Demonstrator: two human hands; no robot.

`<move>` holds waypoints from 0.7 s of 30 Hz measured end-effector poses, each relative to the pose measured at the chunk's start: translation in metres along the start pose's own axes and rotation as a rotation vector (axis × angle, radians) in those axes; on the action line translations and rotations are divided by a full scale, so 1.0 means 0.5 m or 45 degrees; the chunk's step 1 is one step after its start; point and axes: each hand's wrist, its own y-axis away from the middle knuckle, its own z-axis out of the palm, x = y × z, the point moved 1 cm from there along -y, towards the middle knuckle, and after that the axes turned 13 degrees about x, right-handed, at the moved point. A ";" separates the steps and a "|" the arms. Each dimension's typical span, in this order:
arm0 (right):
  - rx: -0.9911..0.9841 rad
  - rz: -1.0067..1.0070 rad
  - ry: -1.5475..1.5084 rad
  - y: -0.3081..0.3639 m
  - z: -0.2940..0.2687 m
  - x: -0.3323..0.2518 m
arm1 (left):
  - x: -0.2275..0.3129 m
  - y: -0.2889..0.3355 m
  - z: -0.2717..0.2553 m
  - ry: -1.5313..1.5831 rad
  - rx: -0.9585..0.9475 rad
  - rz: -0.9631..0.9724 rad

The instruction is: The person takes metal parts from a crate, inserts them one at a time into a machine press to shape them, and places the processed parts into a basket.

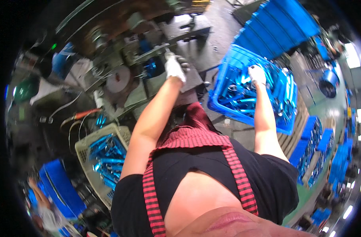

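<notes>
My left hand point(175, 68), in a white glove with greyish fingertips, is at the machine's metal worktable. Its fingers look apart, one reaching up to the end of a flat metal bar point(151, 53); whether it touches the bar is hard to tell. Beside it on the machine sits a shiny blue piece point(151, 68). My right hand point(258, 74), also white-gloved, is inside a blue plastic crate point(247, 121) among many shiny blue metal parts point(283, 93). Its fingers are curled over a blue metal part at the top of the heap, partly hidden by the glove.
A round metal disc point(118, 79) is on the machine at left. A beige basket point(82, 147) of blue parts stands by my left elbow. Behind the crate rises a large blue bin point(277, 29). More blue crates point(310, 128) line the right; another person point(50, 215) is at lower left.
</notes>
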 end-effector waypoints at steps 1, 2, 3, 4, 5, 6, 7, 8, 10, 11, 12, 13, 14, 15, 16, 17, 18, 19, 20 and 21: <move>0.019 0.006 0.075 -0.009 0.001 0.037 | -0.004 0.003 0.005 -0.017 0.048 0.021; 0.011 -0.003 0.131 -0.006 -0.008 0.052 | -0.006 0.022 0.013 -0.083 0.103 0.059; -0.017 0.001 0.141 -0.008 -0.002 0.072 | -0.014 0.021 0.020 -0.076 0.071 0.010; -0.054 -0.023 0.146 -0.007 0.001 0.061 | -0.011 0.020 0.017 -0.050 0.056 -0.027; -0.062 0.001 0.132 -0.002 0.009 0.046 | -0.013 0.021 0.017 -0.053 0.057 -0.026; -0.117 -0.042 0.197 0.001 0.020 0.026 | -0.014 0.021 0.018 -0.074 0.081 0.008; -0.197 0.015 0.221 0.000 0.041 0.003 | -0.015 0.022 0.019 -0.095 0.105 0.042; -0.276 0.070 0.245 -0.001 0.062 -0.021 | -0.017 0.024 0.020 -0.094 0.110 0.049; -0.564 0.087 0.306 0.009 0.111 -0.068 | -0.011 0.025 0.018 -0.121 0.105 0.054; -0.500 0.128 0.304 -0.001 0.169 -0.011 | -0.027 0.018 0.035 -0.098 0.026 -0.044; -0.384 0.197 0.338 0.001 0.204 0.008 | -0.036 0.019 0.045 -0.125 0.005 -0.034; -0.430 0.197 0.366 0.013 0.205 -0.046 | -0.019 0.000 0.018 -0.075 -0.037 -0.086; -0.474 0.183 0.395 0.039 0.191 -0.105 | 0.006 -0.015 -0.014 -0.017 -0.079 -0.126; -0.462 0.212 0.342 0.051 0.178 -0.124 | 0.012 -0.010 -0.014 -0.018 -0.062 -0.117; -0.443 0.250 0.290 0.049 0.168 -0.119 | 0.014 0.000 -0.001 -0.022 -0.055 -0.112; -0.313 0.354 0.190 0.044 0.181 -0.080 | 0.009 0.013 0.017 -0.107 -0.033 -0.169; -0.184 0.455 0.090 0.039 0.197 -0.045 | 0.015 0.027 0.032 -0.188 -0.009 -0.226; -0.057 0.476 0.099 0.044 0.194 -0.043 | 0.034 0.043 0.028 -0.202 -0.125 -0.254; 0.074 0.502 0.107 0.053 0.178 -0.044 | 0.048 0.065 0.018 -0.170 -0.176 -0.115; 0.216 0.434 -0.052 0.046 0.152 -0.037 | 0.066 0.103 0.017 0.007 -0.269 0.044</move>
